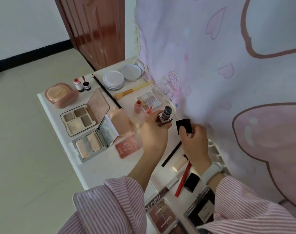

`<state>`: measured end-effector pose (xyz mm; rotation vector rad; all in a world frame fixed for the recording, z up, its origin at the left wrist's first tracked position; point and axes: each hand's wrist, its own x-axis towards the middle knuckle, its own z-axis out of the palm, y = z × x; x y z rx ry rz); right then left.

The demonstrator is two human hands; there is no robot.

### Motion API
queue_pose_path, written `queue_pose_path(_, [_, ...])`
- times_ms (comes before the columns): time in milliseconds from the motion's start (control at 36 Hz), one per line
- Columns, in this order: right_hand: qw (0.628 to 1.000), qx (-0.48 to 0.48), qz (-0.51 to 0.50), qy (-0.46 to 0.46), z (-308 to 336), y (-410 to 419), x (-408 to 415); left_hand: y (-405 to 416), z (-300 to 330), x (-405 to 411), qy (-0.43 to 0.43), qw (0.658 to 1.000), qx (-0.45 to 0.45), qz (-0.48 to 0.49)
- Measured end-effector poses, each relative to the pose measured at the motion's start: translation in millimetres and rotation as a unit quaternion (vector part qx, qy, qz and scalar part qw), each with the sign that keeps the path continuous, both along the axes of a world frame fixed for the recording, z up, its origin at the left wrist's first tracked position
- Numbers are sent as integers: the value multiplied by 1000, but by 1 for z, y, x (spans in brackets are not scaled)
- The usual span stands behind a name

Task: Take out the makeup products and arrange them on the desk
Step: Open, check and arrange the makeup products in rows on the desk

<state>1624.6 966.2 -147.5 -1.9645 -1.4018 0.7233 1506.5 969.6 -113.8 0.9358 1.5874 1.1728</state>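
A lipstick (165, 118) is gripped in the left hand (152, 132), its square base clamped in curled fingers, bullet end pointing up and far. Its black cap (184, 126) is pinched in the right hand (194, 141), just right of the tube and apart from it, open end not clearly seen. Hands are held close together, not touching, above the middle of the white desk (93, 169).

Judged step: cap is off, tube to be set down open or recapped. Tube's long axis runs near-to-far and tilted; cap lies to its right, so the right hand is nearer for closing.

Bare desk is seen just near the hands, left of the black pencil (171, 153). Far side is crowded by the eyeshadow palette (148, 100) and coral bottle (138, 107); curtain (211, 65) hangs along the right edge.
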Motion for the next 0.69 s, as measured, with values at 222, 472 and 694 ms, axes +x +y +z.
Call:
queue_pose_path(222, [994,-71,-22,-83,-5,11,-5,16,-13,20,69,997,22,22])
queue_pose_path(472, [992,7,32,-123,-25,21,1,30,-24,24,117,991,58,-15])
queue_pose_path(694, [977,-39,35,-208,-40,37,-3,-6,-25,6,171,981,85,-26])
